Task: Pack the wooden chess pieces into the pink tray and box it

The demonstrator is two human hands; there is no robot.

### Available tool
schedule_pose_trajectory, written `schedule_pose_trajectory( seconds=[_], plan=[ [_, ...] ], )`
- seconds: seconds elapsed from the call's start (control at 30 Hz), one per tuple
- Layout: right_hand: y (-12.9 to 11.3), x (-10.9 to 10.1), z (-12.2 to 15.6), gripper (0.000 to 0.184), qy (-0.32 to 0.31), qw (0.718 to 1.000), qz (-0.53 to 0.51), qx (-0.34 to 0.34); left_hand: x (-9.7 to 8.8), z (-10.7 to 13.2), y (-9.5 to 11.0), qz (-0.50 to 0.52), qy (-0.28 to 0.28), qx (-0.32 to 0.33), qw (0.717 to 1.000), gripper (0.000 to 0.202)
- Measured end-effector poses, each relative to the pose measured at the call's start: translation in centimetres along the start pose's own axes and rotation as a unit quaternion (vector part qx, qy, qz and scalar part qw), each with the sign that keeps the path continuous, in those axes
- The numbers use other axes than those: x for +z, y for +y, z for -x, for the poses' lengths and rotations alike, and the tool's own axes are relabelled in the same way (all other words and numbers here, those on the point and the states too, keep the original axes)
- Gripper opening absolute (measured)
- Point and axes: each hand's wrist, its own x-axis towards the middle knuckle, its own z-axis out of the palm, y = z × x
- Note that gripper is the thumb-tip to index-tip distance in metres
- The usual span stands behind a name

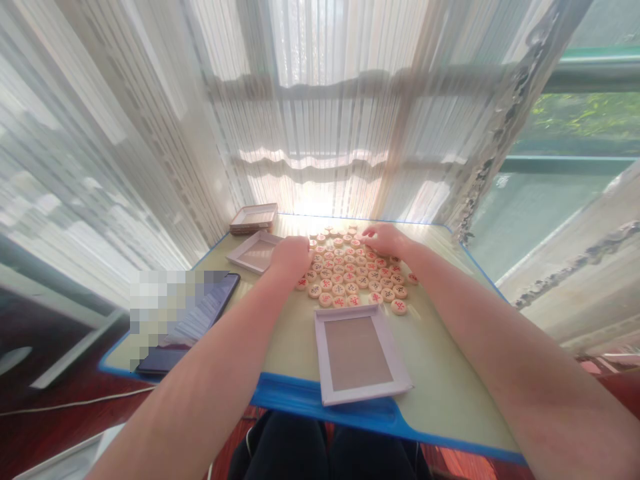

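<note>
– Cream discs (349,277) with red and dark characters: where do they lie?

– On the desk (435,387), mostly between the left hand (293,255) and the right hand (385,239): rightward of the first, leftward and bodyward of the second. Being round, they show no long axis

– Is either one gripping?

– Left hand curls at the patch's left edge, right hand bends down at its far right; both are close, but whether either pinches a disc, I cannot tell

On table (450,373): round pieces (350,277), centre; 1 near tray (357,353) before them; left, 1 side tray (253,252), 1 device (203,323); curtain (325,127) behind.
</note>
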Motion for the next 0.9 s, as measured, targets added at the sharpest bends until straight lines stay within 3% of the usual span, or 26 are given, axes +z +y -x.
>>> schedule_pose_trajectory(
  seconds=[0.1, 0.47, 0.67, 0.9],
  plan=[
    [-0.5, 0.5, -0.1, 0.039, 0.030, 0.999, -0.012, -0.007, -0.1, 0.1, 0.2, 0.001, 0.004, -0.004, 1.000, 0.030],
    [-2.3, 0.2, 0.4, 0.027, 0.006, 0.998, -0.056, 0.027, 0.1, -0.1, 0.1, 0.008, 0.010, -0.002, 1.000, 0.031],
    [-1.8, -0.1, 0.5, 0.049, 0.004, 0.994, -0.110, 0.019, 0.0, 0.1, 0.2, 0.002, 0.002, -0.002, 1.000, 0.032],
    [-1.8, 0.0, 0.5, 0.037, 0.036, 0.998, -0.040, -0.029, 0.1, 0.0, 0.0, 0.010, 0.011, 0.005, 1.000, 0.033]
  ],
)
